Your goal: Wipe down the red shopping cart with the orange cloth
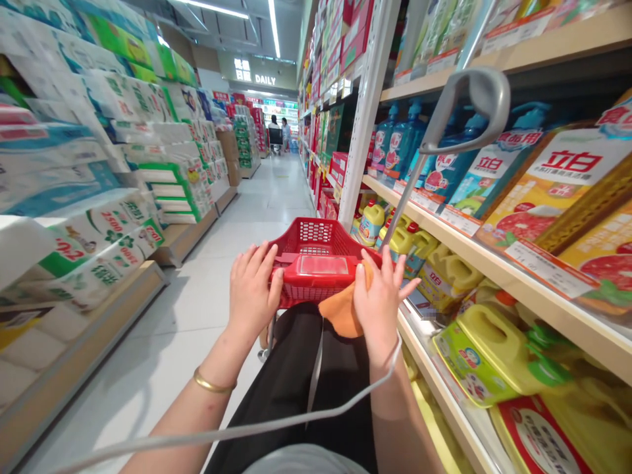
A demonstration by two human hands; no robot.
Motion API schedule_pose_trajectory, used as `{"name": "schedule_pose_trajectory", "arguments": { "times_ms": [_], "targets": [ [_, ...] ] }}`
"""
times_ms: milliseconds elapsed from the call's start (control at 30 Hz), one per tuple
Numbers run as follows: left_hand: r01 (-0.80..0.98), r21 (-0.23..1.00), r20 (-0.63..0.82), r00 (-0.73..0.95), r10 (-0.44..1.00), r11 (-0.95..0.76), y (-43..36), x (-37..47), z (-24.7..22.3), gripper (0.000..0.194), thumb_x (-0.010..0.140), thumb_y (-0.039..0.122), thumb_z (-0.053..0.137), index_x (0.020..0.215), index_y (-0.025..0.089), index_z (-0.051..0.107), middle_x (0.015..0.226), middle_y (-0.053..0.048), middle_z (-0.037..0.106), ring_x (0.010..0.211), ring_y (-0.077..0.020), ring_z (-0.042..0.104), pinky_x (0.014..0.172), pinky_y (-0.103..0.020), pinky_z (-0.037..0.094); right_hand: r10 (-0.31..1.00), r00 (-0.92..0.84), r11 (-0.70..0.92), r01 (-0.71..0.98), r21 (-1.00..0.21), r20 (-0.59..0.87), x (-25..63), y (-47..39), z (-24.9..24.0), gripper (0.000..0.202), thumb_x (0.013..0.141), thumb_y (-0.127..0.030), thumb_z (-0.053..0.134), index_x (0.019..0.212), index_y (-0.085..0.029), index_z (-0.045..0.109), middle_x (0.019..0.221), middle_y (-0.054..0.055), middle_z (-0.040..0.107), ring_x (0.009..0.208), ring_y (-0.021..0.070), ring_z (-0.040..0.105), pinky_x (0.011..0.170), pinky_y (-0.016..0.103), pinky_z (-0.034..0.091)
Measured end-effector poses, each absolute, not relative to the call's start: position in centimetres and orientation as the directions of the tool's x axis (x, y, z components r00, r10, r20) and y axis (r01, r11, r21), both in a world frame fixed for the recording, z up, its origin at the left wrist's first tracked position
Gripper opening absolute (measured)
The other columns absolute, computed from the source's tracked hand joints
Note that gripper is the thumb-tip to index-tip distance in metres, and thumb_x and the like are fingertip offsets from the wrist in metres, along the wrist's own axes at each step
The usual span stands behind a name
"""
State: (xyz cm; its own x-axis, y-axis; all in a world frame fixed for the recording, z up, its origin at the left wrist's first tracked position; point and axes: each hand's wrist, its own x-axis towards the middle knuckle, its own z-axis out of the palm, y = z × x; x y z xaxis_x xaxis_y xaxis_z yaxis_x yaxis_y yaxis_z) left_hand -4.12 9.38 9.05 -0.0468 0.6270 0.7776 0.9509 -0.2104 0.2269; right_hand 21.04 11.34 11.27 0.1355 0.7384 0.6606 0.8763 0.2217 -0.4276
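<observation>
White-and-green tissue packs at left, heaped in tall tiers above low wood-edged platforms. To their right, pale floor tiles, running far down the aisle. Low and near, gold bangle around the left forearm; beyond it, left hand, laid over the left end of a red plastic cart handle, fingers extended forward; cannot tell whether clenched, palm being hidden. Far ahead, lit "DAILY" sign above two small, distant people. At centre, just beyond the handle and between the hands, red mesh shopping-cart basket; nearer, black trousers, with a grey cord slanting across. Farther right, orange cloth, draped below the handle against the thumb side of the right hand. Right fingers spread and unclenched, at the handle's right end; cord touching the wrist. Behind this hand, slanting metal shaft with a grey loop handle. At far right, blue-pump liquid bottles and large orange-labelled bottles above a wooden shelf edge; yellow jugs below.
</observation>
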Motion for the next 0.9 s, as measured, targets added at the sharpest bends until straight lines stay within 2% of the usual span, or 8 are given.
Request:
{"name": "schedule_pose_trajectory", "arguments": {
  "times_ms": [100,267,367,533,600,767,833,900],
  "targets": [
    [0.947,0.251,0.776,-0.072,0.626,-0.202,9.3,-3.9,9.1,0.054,0.107,0.037,0.044,0.159,0.026,0.052,0.165,-0.01,0.052,0.154,-0.0342,0.044,0.128,-0.058,0.03,0.747,0.07,0.265,0.881,-0.392,0.661,19.5,11.0,11.8,0.043,0.111,-0.037,0.045,0.148,-0.031,0.065,0.176,0.006,0.033,0.166,0.0439,0.013,0.122,0.087,0.004],
    [0.949,0.235,0.76,-0.046,0.648,-0.208,9.2,-4.3,9.2,0.055,0.108,0.038,0.043,0.161,0.025,0.049,0.166,-0.01,0.051,0.156,-0.0334,0.042,0.128,-0.058,0.03,0.725,-0.246,0.517,0.811,-0.273,0.643,14.7,9.2,12.8,0.044,0.109,-0.037,0.051,0.152,-0.035,0.059,0.173,0.002,0.039,0.165,0.0346,0.022,0.13,0.076,0.0],
    [0.952,0.223,0.755,-0.033,0.654,-0.21,9.1,-4.4,9.3,0.055,0.108,0.039,0.044,0.161,0.025,0.048,0.166,-0.01,0.05,0.155,-0.0338,0.043,0.128,-0.058,0.03,0.739,-0.176,0.467,0.83,-0.306,0.651,16.2,9.5,12.5,0.044,0.11,-0.038,0.049,0.152,-0.034,0.06,0.172,0.004,0.042,0.163,0.0335,0.028,0.131,0.074,0.002],
    [0.947,0.242,0.767,-0.053,0.64,-0.212,9.1,-3.9,9.4,0.054,0.107,0.037,0.045,0.159,0.023,0.052,0.165,-0.011,0.052,0.153,-0.0342,0.045,0.128,-0.057,0.03,0.737,0.166,0.176,0.889,-0.423,0.656,21.4,11.5,11.6,0.045,0.112,-0.041,0.041,0.146,-0.027,0.067,0.17,0.01,0.044,0.163,0.0428,0.026,0.123,0.085,0.005],
    [0.944,0.257,0.772,-0.073,0.631,-0.205,9.2,-3.8,9.4,0.053,0.107,0.037,0.045,0.158,0.024,0.053,0.164,-0.011,0.053,0.153,-0.0339,0.046,0.128,-0.057,0.03,0.737,0.12,0.212,0.893,-0.397,0.665,20.9,11.5,11.8,0.045,0.112,-0.04,0.041,0.147,-0.027,0.066,0.171,0.009,0.042,0.163,0.0436,0.023,0.123,0.085,0.004],
    [0.949,0.244,0.761,-0.059,0.646,-0.202,9.2,-4.1,9.4,0.054,0.107,0.038,0.044,0.158,0.024,0.052,0.164,-0.011,0.053,0.152,-0.0332,0.046,0.128,-0.056,0.03,0.721,-0.249,0.532,0.797,-0.286,0.646,15.5,9.5,12.7,0.043,0.111,-0.038,0.049,0.151,-0.031,0.061,0.167,0.003,0.05,0.163,0.0317,0.028,0.133,0.069,0.004],
    [0.951,0.228,0.758,-0.041,0.652,-0.206,9.1,-4.4,9.4,0.054,0.108,0.039,0.043,0.159,0.023,0.051,0.164,-0.011,0.053,0.152,-0.0333,0.046,0.127,-0.056,0.031,0.71,-0.28,0.567,0.772,-0.288,0.647,15.0,9.2,13.0,0.042,0.111,-0.039,0.05,0.15,-0.032,0.062,0.165,0.002,0.053,0.163,0.0291,0.03,0.135,0.065,0.003],
    [0.952,0.223,0.754,-0.033,0.656,-0.209,9.1,-4.5,9.4,0.055,0.108,0.039,0.043,0.16,0.023,0.05,0.165,-0.011,0.052,0.152,-0.0335,0.046,0.127,-0.056,0.031,0.729,-0.218,0.52,0.792,-0.319,0.648,16.2,9.5,12.7,0.042,0.112,-0.04,0.047,0.15,-0.032,0.062,0.164,0.002,0.054,0.162,0.0282,0.033,0.134,0.066,0.003]
  ]
}}
